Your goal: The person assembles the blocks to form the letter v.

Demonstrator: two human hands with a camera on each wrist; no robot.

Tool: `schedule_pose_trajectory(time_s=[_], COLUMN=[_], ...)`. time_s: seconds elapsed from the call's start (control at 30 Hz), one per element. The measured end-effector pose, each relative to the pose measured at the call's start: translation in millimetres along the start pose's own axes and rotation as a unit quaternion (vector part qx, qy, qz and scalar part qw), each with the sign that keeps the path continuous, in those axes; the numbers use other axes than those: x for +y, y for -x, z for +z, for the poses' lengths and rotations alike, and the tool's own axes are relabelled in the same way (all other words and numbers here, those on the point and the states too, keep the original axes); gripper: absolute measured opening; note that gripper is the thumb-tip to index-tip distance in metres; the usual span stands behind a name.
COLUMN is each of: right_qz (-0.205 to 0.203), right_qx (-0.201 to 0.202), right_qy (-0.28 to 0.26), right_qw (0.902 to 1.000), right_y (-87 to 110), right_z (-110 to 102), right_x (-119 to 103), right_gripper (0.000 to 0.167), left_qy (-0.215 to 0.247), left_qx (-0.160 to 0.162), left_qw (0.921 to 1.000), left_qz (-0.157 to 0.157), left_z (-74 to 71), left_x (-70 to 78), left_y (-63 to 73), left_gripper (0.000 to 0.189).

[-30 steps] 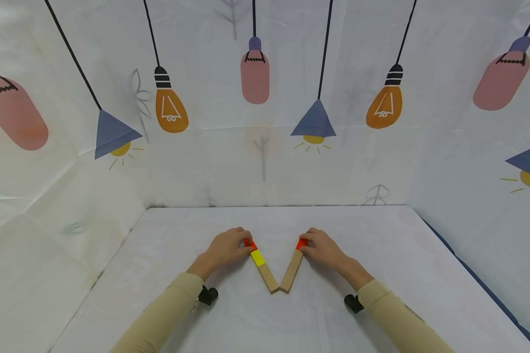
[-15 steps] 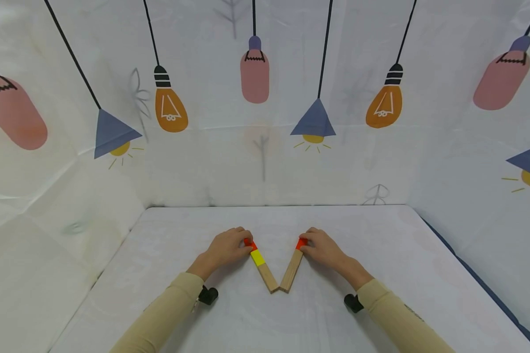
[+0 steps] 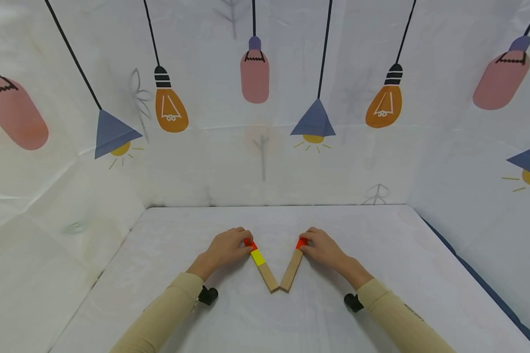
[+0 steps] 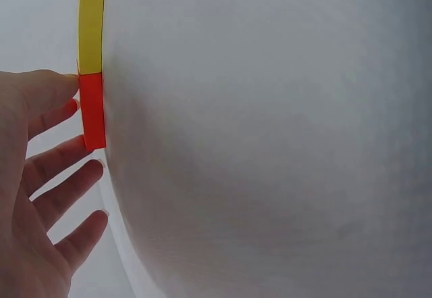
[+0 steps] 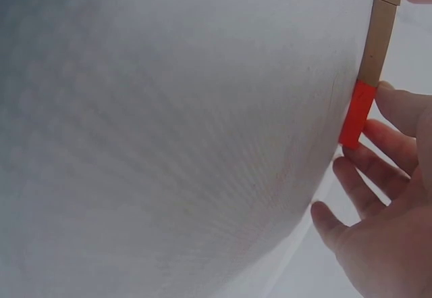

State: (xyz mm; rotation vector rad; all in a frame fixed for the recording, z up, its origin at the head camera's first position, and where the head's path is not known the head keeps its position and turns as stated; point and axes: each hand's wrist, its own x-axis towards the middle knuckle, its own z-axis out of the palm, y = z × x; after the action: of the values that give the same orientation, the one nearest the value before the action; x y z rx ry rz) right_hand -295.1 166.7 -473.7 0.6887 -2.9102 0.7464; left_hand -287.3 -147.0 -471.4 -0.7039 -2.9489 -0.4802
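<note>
Two flat wooden strips lie on the white table in a V, their bare near ends meeting or almost touching. The left strip (image 3: 268,277) has a red far end and a yellow band. Red marks only the far end of the right strip (image 3: 292,269); the rest is plain wood. My left hand (image 3: 227,249) pinches the left strip's red end (image 4: 93,112) between thumb and fingers, other fingers spread in the left wrist view. At the right strip's red end (image 5: 357,114), my right hand (image 3: 324,249) pinches likewise, its lower fingers apart from the wood.
White sheeting (image 3: 265,157) printed with lamps and bulbs rises behind and beside the table (image 3: 362,223). A dark blue edge (image 3: 481,279) runs along the table's right side. Each wrist carries a small black camera, such as the left camera (image 3: 208,295).
</note>
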Motion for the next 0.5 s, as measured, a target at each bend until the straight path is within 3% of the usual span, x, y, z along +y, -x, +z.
schedule_pose_trajectory(time_s=[0.33,0.5], right_qz=[0.003,0.046], right_qx=[0.002,-0.011], right_qy=[-0.01,-0.053], right_qw=[0.9999,0.9975], right_y=[0.5,2.9], right_z=[-3.3,-7.5], right_x=[1.7,2.9], right_gripper=[0.034,0.038], left_qy=[0.044,0.062], left_qx=[-0.006,0.011], left_qw=[0.999,0.9977], left_qz=[-0.009,-0.025], left_z=[-1.0,-4.1], left_x=[-1.5,-0.5], left_y=[-1.0,-2.8], left_gripper=[0.012,0.011])
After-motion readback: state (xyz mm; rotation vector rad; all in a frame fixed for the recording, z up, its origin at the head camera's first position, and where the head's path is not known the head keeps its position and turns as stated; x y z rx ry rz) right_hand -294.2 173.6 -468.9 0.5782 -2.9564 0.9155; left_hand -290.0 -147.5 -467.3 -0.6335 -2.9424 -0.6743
